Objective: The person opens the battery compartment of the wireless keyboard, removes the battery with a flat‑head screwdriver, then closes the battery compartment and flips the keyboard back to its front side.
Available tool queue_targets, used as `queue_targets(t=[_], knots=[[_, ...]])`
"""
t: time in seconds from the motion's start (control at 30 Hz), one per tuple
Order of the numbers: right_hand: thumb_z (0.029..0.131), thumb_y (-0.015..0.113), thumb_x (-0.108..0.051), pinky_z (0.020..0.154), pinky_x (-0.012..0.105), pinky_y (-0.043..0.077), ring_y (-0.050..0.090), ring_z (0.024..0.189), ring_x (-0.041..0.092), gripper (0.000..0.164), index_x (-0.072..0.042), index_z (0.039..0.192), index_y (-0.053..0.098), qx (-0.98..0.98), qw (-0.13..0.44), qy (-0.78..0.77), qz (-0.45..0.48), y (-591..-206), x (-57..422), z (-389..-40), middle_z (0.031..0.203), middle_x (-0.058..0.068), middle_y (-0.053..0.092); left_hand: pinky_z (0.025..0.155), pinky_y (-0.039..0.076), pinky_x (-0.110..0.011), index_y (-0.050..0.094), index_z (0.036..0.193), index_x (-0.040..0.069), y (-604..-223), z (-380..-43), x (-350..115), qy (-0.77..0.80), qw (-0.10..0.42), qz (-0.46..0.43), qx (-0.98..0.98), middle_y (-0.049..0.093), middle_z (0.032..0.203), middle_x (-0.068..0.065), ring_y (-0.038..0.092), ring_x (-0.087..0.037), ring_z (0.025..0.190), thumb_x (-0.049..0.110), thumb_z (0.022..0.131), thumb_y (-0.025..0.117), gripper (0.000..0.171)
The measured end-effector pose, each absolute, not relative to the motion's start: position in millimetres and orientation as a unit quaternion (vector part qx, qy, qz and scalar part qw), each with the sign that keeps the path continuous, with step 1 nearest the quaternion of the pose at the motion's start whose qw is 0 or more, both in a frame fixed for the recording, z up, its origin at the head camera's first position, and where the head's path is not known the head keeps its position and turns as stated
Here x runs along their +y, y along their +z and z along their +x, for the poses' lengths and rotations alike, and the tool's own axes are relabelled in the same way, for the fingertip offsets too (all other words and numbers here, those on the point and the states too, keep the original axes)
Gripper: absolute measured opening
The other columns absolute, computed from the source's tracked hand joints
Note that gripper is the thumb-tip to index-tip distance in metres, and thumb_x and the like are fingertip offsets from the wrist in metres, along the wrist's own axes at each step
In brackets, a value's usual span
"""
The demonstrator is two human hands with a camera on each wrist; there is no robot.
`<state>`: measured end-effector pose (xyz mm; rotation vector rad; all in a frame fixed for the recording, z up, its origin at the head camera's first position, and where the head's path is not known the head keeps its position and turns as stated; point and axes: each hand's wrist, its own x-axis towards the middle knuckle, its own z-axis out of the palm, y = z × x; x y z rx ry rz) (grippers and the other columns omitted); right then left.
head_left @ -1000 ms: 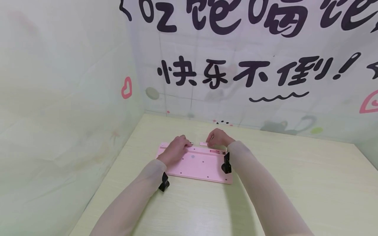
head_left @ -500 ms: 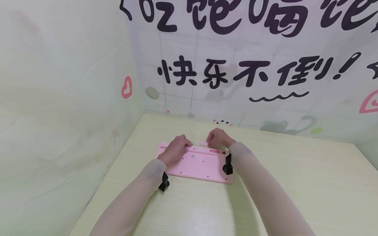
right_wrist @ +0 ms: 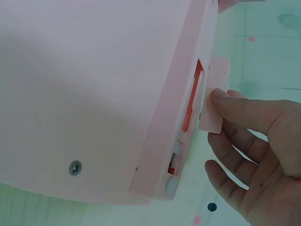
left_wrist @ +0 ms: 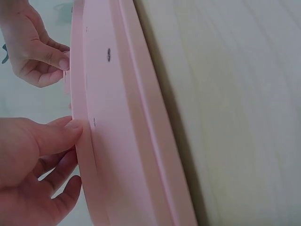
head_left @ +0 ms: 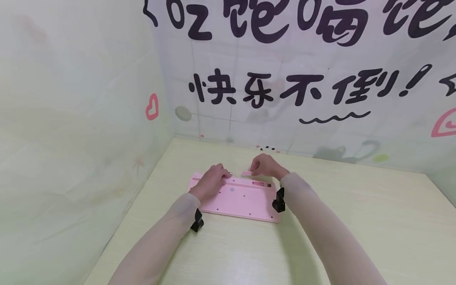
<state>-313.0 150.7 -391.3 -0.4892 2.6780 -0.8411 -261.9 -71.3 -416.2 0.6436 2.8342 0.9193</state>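
Observation:
A pink keyboard [head_left: 246,202] lies underside up on the table, with small screws showing. My left hand [head_left: 211,183] grips its far edge; in the left wrist view the thumb [left_wrist: 70,129] lies on the rim and the other fingers go behind it. My right hand [head_left: 267,166] pinches a small flat pink battery cover [right_wrist: 215,96] between thumb and fingers, just beyond the far edge. Beside the cover, the battery slot [right_wrist: 192,101] in the keyboard's raised edge is uncovered and shows red inside. A tiny dark-tipped thing [head_left: 230,173] shows by the left fingertips, too small to tell.
The pale wooden table [head_left: 228,253] runs out on all sides of the keyboard. A printed sheet [head_left: 263,118] with black writing stands behind it, and a pale sheet [head_left: 89,138] walls the left side. Each wrist wears a black camera [head_left: 279,200].
My right hand has shifted slightly to the right, and the battery cover in it has tilted a little. The left hand keeps its place on the keyboard.

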Motion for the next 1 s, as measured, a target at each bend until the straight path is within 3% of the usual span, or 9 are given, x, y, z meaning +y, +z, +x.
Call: queue_targets(t=[0.6,1.0], knots=[[0.076,0.072,-0.001,0.061,0.028,0.045,0.052,0.061,0.013,0.007,-0.004,0.073,0.065,0.918,0.132,-0.299,-0.225,-378.4,170.1,-295.5,0.067,0.001,0.061,0.084,0.042,-0.027,0.065,0.11,0.008,-414.8,-259.7,-69.6,0.296,0.039,0.207,0.932,0.052,0.093,0.0,0.048,-0.017,0.093,0.002,0.085,0.061,0.026],[0.076,0.071,0.0,0.058,0.027,0.043,0.049,0.061,0.014,0.008,-0.006,0.074,0.065,0.923,0.165,-0.282,-0.205,-379.1,176.8,-287.2,0.066,0.001,0.058,0.085,0.043,-0.028,0.065,0.111,0.007,-413.8,-258.0,-70.0,0.304,0.038,0.21,0.929,0.053,0.094,-0.002,0.049,-0.018,0.094,0.001,0.086,0.06,0.026]])
